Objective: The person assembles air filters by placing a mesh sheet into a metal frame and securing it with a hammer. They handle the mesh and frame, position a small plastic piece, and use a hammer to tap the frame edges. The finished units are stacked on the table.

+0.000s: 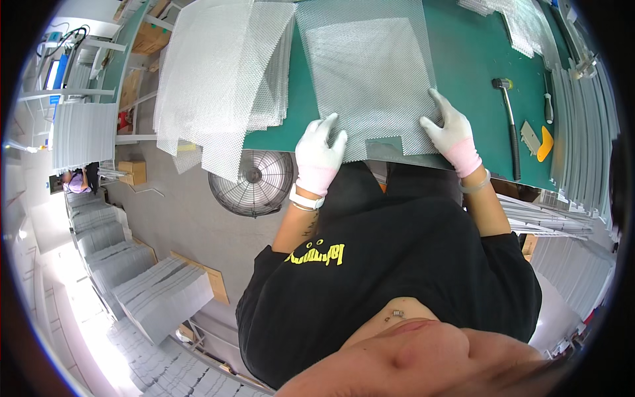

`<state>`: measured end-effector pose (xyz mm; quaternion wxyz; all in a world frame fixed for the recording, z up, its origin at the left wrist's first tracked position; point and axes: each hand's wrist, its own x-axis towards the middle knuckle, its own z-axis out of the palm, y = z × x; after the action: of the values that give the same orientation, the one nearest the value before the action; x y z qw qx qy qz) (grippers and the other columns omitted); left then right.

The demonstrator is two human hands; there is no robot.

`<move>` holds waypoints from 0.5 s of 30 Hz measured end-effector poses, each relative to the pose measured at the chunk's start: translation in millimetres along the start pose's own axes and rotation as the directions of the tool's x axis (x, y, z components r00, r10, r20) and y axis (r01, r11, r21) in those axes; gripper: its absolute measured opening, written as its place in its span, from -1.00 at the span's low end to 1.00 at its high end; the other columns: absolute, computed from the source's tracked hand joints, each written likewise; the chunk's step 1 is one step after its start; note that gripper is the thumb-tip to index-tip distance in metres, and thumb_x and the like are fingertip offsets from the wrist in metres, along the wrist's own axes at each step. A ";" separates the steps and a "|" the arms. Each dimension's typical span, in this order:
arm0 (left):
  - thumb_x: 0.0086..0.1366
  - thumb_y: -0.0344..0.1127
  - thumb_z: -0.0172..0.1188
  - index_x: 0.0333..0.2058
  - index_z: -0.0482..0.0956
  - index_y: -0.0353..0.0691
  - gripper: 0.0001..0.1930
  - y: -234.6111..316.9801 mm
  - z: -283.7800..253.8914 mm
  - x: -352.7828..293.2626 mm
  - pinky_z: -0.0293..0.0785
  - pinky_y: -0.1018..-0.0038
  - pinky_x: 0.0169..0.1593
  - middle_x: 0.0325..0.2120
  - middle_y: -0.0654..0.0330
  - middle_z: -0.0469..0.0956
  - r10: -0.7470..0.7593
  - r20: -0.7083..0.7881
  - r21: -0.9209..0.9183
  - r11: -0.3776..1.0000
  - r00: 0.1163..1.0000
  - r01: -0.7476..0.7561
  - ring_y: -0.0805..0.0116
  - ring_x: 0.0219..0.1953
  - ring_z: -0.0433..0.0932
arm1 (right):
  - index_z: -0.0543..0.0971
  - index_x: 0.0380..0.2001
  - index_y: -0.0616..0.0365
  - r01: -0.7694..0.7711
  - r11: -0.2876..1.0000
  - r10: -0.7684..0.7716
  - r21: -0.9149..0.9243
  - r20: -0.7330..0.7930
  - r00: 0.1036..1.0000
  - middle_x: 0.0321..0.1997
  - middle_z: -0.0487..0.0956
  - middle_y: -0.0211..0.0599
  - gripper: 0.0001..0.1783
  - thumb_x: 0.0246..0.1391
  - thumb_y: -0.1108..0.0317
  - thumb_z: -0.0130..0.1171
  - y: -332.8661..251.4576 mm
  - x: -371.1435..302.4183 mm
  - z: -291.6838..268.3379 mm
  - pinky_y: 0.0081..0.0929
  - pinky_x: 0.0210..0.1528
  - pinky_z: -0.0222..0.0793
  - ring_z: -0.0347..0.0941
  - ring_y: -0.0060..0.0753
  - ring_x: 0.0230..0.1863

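Mesh sheet point(377, 79): lying on bench point(473, 59), could skew if tugged unevenly.
Left hand point(321, 147): half-curled at left edge, can't tell if gripping.
Right hand point(454, 135): half-open at right edge, grip likewise unclear.

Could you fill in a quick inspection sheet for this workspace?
Surface: green tabletop, partly covered.
Job's things: mesh sheet in front of the person; mesh stack to its left.
Clutter: hammer, screwdriver and yellow curved piece, right side.
Grip: gloved left hand and right hand at the sheet's opposite sides; firmness unclear.
Cables: dark loops, apparently cable, far upper left.
Surroundings: floor fan, cardboard box, another person far left.
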<state>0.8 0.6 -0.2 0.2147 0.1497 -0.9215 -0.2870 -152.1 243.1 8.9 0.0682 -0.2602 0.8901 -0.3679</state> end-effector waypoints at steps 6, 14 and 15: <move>0.10 -0.30 0.38 -0.04 0.61 -0.22 -0.59 -7.7 1.5 3.1 0.54 0.43 -0.11 -0.24 0.10 0.59 -0.009 -0.003 0.027 1.000 1.000 0.009 0.21 -0.23 0.60 | 0.36 0.25 0.12 0.077 0.986 -0.078 -0.145 -0.005 0.997 0.12 0.52 -0.01 -0.32 0.05 0.19 0.23 6.5 2.1 10.9 -0.29 0.16 0.39 0.47 -0.01 0.11; 0.08 -0.28 0.39 -0.03 0.60 -0.23 -0.56 -2.1 4.6 -8.2 0.54 0.39 -0.11 -0.24 0.07 0.58 0.011 -0.024 0.039 0.999 1.000 -0.010 0.15 -0.20 0.60 | 0.36 0.25 0.11 0.098 0.980 -0.099 -0.171 0.001 0.995 0.00 0.56 -0.05 -0.34 0.07 0.20 0.23 5.6 -6.6 7.2 -0.27 0.07 0.43 0.51 -0.02 0.01; 0.07 -0.29 0.39 -0.05 0.61 -0.23 -0.57 -3.2 6.0 -9.6 0.54 0.37 -0.14 -0.26 0.07 0.57 0.024 -0.040 0.025 0.999 0.999 -0.023 0.14 -0.23 0.60 | 0.36 0.24 0.11 0.103 0.979 -0.105 -0.174 -0.001 0.994 0.00 0.57 -0.05 -0.34 0.07 0.20 0.23 5.7 -7.6 6.2 -0.27 0.07 0.43 0.51 -0.02 0.01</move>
<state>6.7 4.6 -9.5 0.2346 0.1474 -0.9220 -0.2703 -145.9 246.5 0.0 0.0212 -0.3094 0.9043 -0.2933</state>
